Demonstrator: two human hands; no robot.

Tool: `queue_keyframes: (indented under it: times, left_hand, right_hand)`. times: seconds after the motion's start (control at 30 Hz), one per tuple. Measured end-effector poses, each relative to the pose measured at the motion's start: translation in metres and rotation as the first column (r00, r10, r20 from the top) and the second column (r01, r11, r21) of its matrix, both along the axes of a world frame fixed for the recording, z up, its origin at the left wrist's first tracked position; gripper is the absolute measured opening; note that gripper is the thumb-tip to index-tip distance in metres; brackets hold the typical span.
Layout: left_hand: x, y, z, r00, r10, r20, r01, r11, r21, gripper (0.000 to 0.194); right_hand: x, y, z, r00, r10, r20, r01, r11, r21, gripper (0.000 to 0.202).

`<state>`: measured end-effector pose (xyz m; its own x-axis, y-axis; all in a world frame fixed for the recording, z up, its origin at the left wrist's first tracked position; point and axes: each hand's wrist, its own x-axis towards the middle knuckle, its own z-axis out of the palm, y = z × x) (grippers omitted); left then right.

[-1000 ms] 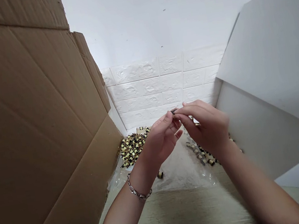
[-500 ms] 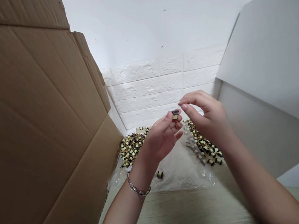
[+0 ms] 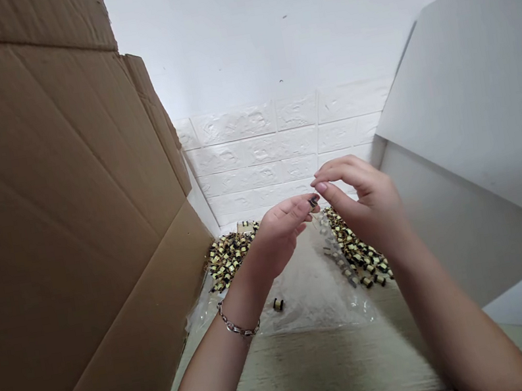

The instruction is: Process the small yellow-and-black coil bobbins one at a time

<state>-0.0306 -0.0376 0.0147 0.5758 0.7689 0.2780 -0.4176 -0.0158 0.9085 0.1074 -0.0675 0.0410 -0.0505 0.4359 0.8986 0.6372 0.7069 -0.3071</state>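
Note:
My left hand (image 3: 280, 232), a chain bracelet on its wrist, is closed around a small transformer coil (image 3: 313, 202). Its dark end shows at the fingertips, and the rest is mostly hidden by the thumb and fingers. Right beside the coil, my right hand (image 3: 364, 195) has its thumb and forefinger brought together in a pinch. Whatever lies between those fingertips is too small to make out. Below the hands, a single black and yellow coil (image 3: 278, 304) sits on a clear plastic sheet (image 3: 310, 310).
Two heaps of similar coils flank the hands, a left heap (image 3: 229, 257) and a right heap (image 3: 357, 249). A tall cardboard wall (image 3: 70, 221) stands on the left, white panels (image 3: 469, 120) on the right. Behind is a white brick-patterned wall (image 3: 258, 149); beneath is a pale wooden table (image 3: 330, 371).
My left hand has turned, so the coil's yellow side and the reddish wires below it no longer show. My right hand has barely moved and stays pinched beside the coil.

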Motion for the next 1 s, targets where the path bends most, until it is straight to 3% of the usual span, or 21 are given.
queue_keyframes:
  times: [0.1, 0.17, 0.3, 0.37, 0.47, 0.53, 0.7, 0.87, 1.0]
  left_hand:
    - [-0.003, 0.001, 0.004, 0.975, 0.209, -0.075, -0.186, 0.953, 0.239, 0.021]
    - [-0.006, -0.001, 0.007, 0.911, 0.394, -0.119, -0.309, 0.846, 0.434, 0.019]
    - [-0.008, -0.009, 0.012, 0.721, 0.689, -0.076, -0.432, 0.532, 0.728, 0.016]
    - [-0.008, -0.011, 0.012, 0.603, 0.797, -0.004, -0.446, 0.341, 0.827, 0.015]
    - [-0.007, -0.012, 0.009, 0.429, 0.893, 0.133, -0.395, 0.054, 0.917, 0.015]
    - [-0.007, -0.011, 0.008, 0.362, 0.911, 0.198, -0.362, -0.058, 0.931, 0.015]
    - [-0.007, -0.012, 0.008, 0.305, 0.913, 0.27, -0.34, -0.16, 0.926, 0.015]
    - [-0.006, -0.012, 0.006, 0.319, 0.91, 0.266, -0.303, -0.168, 0.938, 0.016]
    - [-0.004, -0.009, 0.002, 0.364, 0.902, 0.234, -0.243, -0.151, 0.958, 0.017]
  right_hand:
    - [0.006, 0.0, 0.001, 0.999, 0.028, 0.043, -0.026, 0.998, -0.049, 0.007]
    - [0.009, 0.001, 0.002, 0.997, 0.022, 0.075, -0.019, 0.999, -0.041, 0.007]
    - [0.009, 0.001, 0.002, 0.987, -0.045, 0.157, 0.035, 0.997, 0.069, 0.008]
    - [0.006, 0.0, 0.001, 0.982, -0.085, 0.167, 0.068, 0.992, 0.106, 0.008]
    - [0.003, -0.001, 0.0, 0.98, -0.12, 0.159, 0.099, 0.986, 0.134, 0.01]
    - [0.002, -0.003, -0.001, 0.979, -0.129, 0.157, 0.107, 0.985, 0.137, 0.011]
    - [0.004, -0.004, 0.0, 0.98, -0.137, 0.142, 0.126, 0.988, 0.086, 0.01]
    - [0.013, -0.002, 0.003, 0.99, 0.014, 0.14, -0.008, 0.999, -0.039, 0.008]
    - [0.019, 0.0, 0.003, 0.986, 0.165, -0.025, -0.167, 0.967, -0.193, 0.013]
